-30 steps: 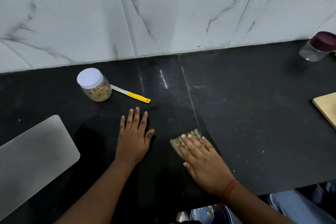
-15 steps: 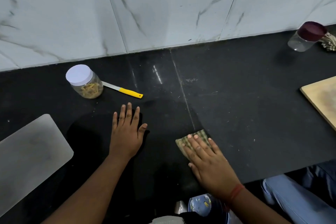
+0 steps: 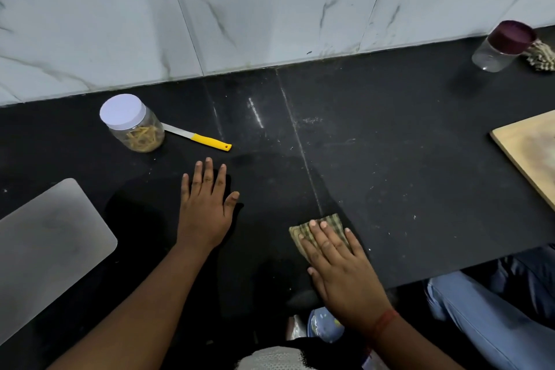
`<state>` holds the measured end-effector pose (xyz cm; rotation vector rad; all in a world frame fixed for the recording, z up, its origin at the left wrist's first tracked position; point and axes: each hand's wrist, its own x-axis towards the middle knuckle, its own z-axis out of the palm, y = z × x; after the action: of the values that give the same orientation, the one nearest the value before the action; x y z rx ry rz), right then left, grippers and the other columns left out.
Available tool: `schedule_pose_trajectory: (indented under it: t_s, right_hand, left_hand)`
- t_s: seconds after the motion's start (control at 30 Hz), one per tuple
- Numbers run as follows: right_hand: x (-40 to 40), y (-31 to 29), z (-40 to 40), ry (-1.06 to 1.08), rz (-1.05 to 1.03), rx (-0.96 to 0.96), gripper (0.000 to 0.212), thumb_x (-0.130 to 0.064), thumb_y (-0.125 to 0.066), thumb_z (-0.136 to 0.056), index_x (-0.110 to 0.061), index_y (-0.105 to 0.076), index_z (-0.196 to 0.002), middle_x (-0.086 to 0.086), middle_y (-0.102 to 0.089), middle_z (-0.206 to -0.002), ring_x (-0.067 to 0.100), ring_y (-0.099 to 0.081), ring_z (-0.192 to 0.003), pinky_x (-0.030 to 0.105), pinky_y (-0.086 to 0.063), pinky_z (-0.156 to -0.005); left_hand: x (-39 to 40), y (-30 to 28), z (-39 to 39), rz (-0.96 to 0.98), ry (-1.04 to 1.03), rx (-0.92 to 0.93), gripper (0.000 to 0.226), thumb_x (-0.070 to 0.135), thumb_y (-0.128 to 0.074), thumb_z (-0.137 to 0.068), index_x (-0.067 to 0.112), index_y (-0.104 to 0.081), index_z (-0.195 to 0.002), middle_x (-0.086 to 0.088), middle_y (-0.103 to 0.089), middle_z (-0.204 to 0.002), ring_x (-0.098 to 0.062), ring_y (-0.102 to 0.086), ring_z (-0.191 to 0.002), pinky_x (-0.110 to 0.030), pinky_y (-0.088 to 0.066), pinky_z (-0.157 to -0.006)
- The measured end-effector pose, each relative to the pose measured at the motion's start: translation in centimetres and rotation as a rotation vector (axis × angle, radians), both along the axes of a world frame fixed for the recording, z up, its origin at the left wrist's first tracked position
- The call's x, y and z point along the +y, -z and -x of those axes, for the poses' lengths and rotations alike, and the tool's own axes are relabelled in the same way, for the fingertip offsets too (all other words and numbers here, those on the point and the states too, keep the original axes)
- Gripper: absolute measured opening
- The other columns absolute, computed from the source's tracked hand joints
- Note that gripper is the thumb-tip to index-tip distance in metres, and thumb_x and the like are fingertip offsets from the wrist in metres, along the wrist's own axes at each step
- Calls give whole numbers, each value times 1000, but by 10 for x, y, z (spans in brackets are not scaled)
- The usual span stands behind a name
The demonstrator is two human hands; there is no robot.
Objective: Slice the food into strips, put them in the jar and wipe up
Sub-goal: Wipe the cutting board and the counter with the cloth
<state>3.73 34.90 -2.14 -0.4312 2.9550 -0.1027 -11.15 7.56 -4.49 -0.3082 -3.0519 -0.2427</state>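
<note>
Right hand [image 3: 342,273] slid cloth [image 3: 318,231] rightward — flat grip pressing it; left hand [image 3: 205,213] flat on counter [image 3: 390,159] — holding nothing.

Your tabletop [image 3: 390,159] is black stone, mostly matt, dusty with pale specks, and a little shiny near the wall. The wall [image 3: 270,9] behind it is smooth, glossy white tile with grey marble lines. Under your right hand [image 3: 345,276] is a soft woven cloth [image 3: 333,224] with green and tan checks. The jar [image 3: 135,126] is clear and shiny, with a smooth white lid that looks like plastic. The knife [image 3: 198,138] has a shiny metal blade and a bright yellow plastic handle. The board [image 3: 531,156] on your right is pale, matt wood. The flat sheet [image 3: 45,249] on your left is dull grey and smooth. The far jar [image 3: 501,46] is clear with a dark red lid.
</note>
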Motion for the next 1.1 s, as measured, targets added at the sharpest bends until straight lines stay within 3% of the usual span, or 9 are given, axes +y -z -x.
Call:
schedule_pose_trajectory:
  t_s: [0.07, 0.3, 0.43, 0.53, 0.63, 0.77, 0.87, 1.0, 1.1]
  right_hand:
    - [-5, -1, 2, 107, 7, -10, 59, -43, -37, -99, -26, -26, -154, 0, -9, -164, 18, -7, -151, 52, -19, -117]
    - [-12, -1, -1, 139, 30, -4, 58, -44, -34, -99, -25, -27, -153, 1, -11, -163, 18, -7, -151, 52, -17, -118]
    - [-14, 0, -2, 35, 16, 15, 59, -43, -35, -99, -26, -25, -154, 0, -9, -164, 18, -7, -151, 53, -17, -117]
    - [-13, -3, 0, 153, 31, -10, 59, -44, -34, -99, -25, -26, -154, 1, -11, -163, 19, -8, -151, 53, -16, -118]
    - [-11, -1, -5, 0, 12, 9, 60, -44, -35, -99, -24, -24, -154, 1, -9, -164, 19, -6, -151, 54, -17, -117]
    - [-5, -4, 2, 106, 27, -11, 60, -46, -34, -98, -24, -26, -154, 2, -9, -164, 20, -7, -151, 55, -16, -117]
    - [-5, -4, 2, 2, 63, 9, 59, -48, -31, -100, -26, -24, -154, 1, -8, -164, 18, -5, -151, 52, -17, -118]
    - [10, -11, 17, 180, 206, 95, 55, -40, -38, -99, -24, -32, -151, 1, -31, -156, 19, -25, -145, 43, -26, -116]
    - [4, -11, 19, 423, 65, 133, 59, -44, -50, -93, -15, -42, -144, 8, -51, -130, 27, -47, -119, 44, -43, -97]
  left_hand:
    - [0, 0, -1, 7, -3, 6, 70, 54, -14, -103, 13, -26, -158, -14, -12, -167, -29, -5, -155, -53, -6, -124]
    - [3, 0, -3, 39, 26, 35, 69, 53, -17, -103, 12, -28, -158, -16, -15, -166, -32, -9, -155, -55, -8, -124]
    - [11, -3, -8, 25, 57, 38, 69, 53, -16, -103, 13, -25, -159, -15, -11, -167, -30, -6, -155, -54, -6, -124]
    - [18, -5, -13, 35, 69, 37, 69, 55, -14, -104, 14, -22, -159, -14, -9, -167, -30, -4, -155, -54, -6, -124]
    - [22, -6, -17, 44, 93, 27, 71, 57, -8, -103, 16, -20, -160, -13, -8, -168, -29, -4, -155, -55, -8, -124]
    - [22, -4, -21, 48, 64, 7, 74, 59, -3, -102, 16, -20, -160, -13, -9, -168, -29, -4, -155, -54, -9, -124]
    - [22, -2, -23, 38, 77, -4, 74, 59, -3, -102, 17, -20, -159, -13, -9, -167, -30, -5, -155, -55, -10, -124]
    - [21, 1, -25, 31, 62, -8, 73, 60, -3, -102, 17, -17, -159, -12, -7, -168, -29, -2, -155, -54, -7, -124]
    - [16, 1, -23, 21, 48, -7, 72, 59, -5, -102, 17, -18, -159, -12, -7, -168, -28, -2, -155, -54, -8, -124]
